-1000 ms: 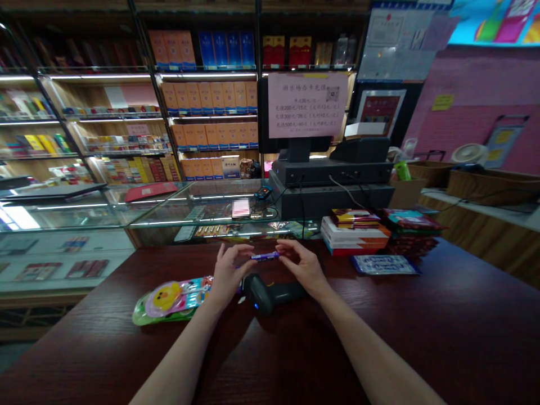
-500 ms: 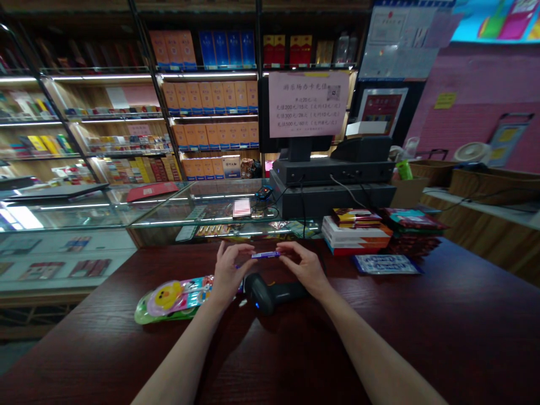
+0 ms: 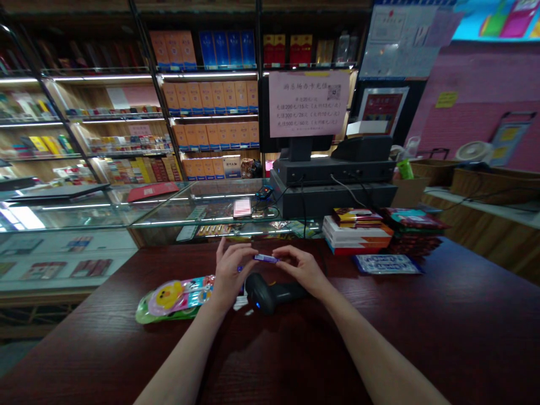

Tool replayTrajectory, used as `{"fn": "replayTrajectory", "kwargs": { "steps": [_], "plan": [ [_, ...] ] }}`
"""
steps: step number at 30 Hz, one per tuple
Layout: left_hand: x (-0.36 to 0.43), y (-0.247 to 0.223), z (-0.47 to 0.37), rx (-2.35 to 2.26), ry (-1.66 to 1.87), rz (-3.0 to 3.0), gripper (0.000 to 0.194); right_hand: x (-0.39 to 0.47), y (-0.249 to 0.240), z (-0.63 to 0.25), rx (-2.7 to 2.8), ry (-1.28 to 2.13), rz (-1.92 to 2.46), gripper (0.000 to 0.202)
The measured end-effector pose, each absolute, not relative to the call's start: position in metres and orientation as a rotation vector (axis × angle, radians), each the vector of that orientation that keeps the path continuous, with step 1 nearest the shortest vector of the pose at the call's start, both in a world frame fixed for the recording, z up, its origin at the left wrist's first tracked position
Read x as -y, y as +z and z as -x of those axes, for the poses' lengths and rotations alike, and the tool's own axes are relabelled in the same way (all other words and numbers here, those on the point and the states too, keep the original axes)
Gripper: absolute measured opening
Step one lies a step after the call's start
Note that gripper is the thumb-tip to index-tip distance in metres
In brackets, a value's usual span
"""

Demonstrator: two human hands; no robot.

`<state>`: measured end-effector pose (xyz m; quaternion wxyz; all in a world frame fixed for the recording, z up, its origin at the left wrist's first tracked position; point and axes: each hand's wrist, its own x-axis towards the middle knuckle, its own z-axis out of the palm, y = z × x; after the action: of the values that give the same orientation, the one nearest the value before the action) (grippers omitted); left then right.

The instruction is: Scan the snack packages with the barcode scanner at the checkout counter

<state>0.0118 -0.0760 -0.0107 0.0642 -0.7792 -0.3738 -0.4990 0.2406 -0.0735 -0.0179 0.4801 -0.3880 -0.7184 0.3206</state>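
Note:
A small, slim purple-and-white packet (image 3: 266, 259) is held up between my two hands, above the dark wooden counter. My left hand (image 3: 231, 271) pinches its left end between thumb and fingers. On the other end, my right hand (image 3: 302, 269) is closed in the same kind of pinch. Just below the packet lies a black barcode scanner (image 3: 264, 295) with a small blue light, its handle pointing right and partly behind my right hand. Beside my left wrist are colourful flat packs with a yellow duck (image 3: 169, 295), partly hidden by that hand.
Stacked boxes (image 3: 356, 235) and a flat blue-and-white packet (image 3: 387, 264) lie on the right of the wooden counter (image 3: 400, 337). Behind stand a glass display case (image 3: 202, 197) and a black cash register with a paper-covered monitor (image 3: 307, 107). Shelves of boxed goods line the wall.
The packet has tilted slightly, its right end now lower, and shifted a little. Both hands keep hold of it. The scanner and the duck packs stay in place.

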Motion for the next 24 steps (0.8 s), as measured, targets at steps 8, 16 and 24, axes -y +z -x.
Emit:
{"fn": "replayTrajectory", "kwargs": {
  "steps": [8,16,24],
  "plan": [
    [0.073,-0.012,-0.012,1.287,-1.563,2.336,0.025,0.075,-0.015,-0.241,1.755,0.666,0.921,0.025],
    [0.073,-0.011,-0.01,1.343,-1.563,2.487,0.034,0.071,-0.02,-0.246,1.771,0.549,0.945,0.024],
    [0.072,-0.012,-0.01,1.416,-1.441,2.511,0.027,0.068,-0.025,-0.246,1.773,0.478,0.941,0.027]
  ]
}}
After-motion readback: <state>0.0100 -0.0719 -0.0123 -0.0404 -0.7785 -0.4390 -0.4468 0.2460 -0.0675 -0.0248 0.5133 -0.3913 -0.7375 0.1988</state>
